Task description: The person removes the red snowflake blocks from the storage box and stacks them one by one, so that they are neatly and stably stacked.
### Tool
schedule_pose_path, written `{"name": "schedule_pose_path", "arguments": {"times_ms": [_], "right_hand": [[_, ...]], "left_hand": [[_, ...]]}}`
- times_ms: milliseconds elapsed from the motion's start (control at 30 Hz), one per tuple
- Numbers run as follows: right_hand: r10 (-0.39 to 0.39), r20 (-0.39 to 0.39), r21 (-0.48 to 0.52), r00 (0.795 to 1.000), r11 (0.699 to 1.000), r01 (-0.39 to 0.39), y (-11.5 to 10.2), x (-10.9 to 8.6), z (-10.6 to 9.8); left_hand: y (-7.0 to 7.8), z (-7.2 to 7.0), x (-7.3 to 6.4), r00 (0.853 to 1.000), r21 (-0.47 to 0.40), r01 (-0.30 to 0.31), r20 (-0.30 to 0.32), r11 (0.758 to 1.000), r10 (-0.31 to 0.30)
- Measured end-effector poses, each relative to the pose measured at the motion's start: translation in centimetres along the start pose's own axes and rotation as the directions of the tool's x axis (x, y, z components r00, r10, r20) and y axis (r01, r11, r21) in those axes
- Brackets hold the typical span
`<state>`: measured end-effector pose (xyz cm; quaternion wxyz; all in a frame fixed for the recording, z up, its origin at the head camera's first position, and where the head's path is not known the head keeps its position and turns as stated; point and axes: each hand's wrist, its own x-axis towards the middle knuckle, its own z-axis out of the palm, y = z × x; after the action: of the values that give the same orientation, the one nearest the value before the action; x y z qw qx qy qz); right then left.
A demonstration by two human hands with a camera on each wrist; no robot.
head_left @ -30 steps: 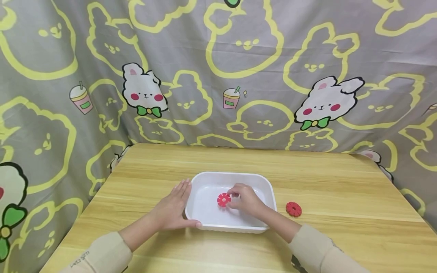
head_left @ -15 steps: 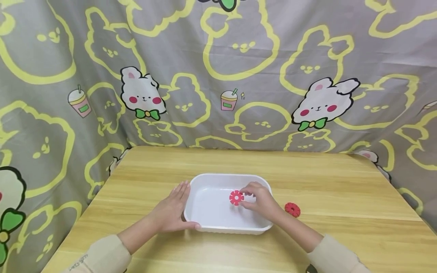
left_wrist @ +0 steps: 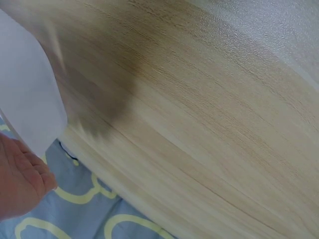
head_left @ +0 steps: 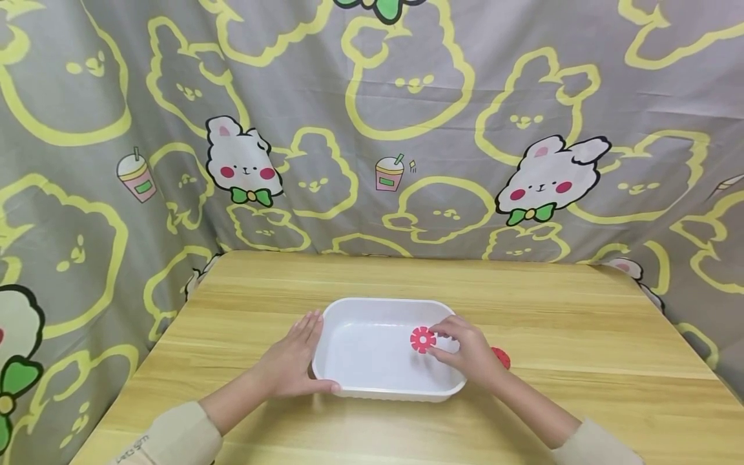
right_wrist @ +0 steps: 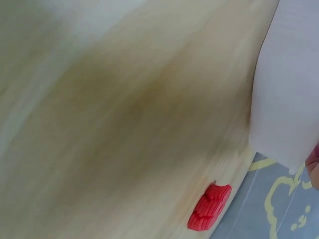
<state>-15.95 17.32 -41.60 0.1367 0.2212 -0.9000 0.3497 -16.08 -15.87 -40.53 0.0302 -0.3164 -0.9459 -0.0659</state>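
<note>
My right hand [head_left: 469, 347] pinches a red notched disc [head_left: 423, 340], a flower-like piece with a round centre hole, between fingertips and thumb. It holds the disc over the right part of a white rectangular plastic tray [head_left: 360, 391]. Against the tray's left end lies my left hand [head_left: 295, 359], its fingers straight and the thumb along the front left corner. Beyond the tray's right end, a stack of similar red discs [right_wrist: 209, 207] rests on the table; in the head view my right hand partly covers it. Only part of the right hand shows in the right wrist view.
The tray stands on a wood-grain table [head_left: 244, 278]. Behind and to the left hangs a grey curtain [head_left: 325, 77] with yellow outlines and rabbit prints, close to the table's back edge.
My right hand has moved right with the disc, from the middle of the tray toward its right end, partly covering the stack in the head view. The left hand stays on the tray.
</note>
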Motion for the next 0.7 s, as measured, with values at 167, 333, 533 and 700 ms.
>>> {"name": "schedule_pose_path", "arguments": {"times_ms": [167, 333, 533, 700], "right_hand": [[-0.074, -0.094, -0.056, 0.993, 0.996, 0.069, 0.5, -0.7, -0.4], [-0.192, -0.205, -0.086, 0.960, 0.980, 0.178, 1.2, -1.3, -0.7], [-0.241, -0.280, -0.091, 0.929, 0.970, 0.224, 1.9, -2.0, -1.0], [-0.207, -0.287, -0.070, 0.935, 0.978, 0.195, 2.2, -2.6, -1.6]], "left_hand": [[-0.1, 0.0, 0.0, 1.000, 0.000, -0.001, 0.003, 1.000, 0.001], [-0.1, 0.0, 0.0, 1.000, 0.005, 0.002, 0.003, 1.000, -0.002], [-0.1, 0.0, 0.0, 1.000, 0.006, 0.005, 0.004, 1.000, -0.005], [0.0, -0.2, 0.0, 1.000, 0.003, 0.007, 0.012, 1.000, -0.007]]}}
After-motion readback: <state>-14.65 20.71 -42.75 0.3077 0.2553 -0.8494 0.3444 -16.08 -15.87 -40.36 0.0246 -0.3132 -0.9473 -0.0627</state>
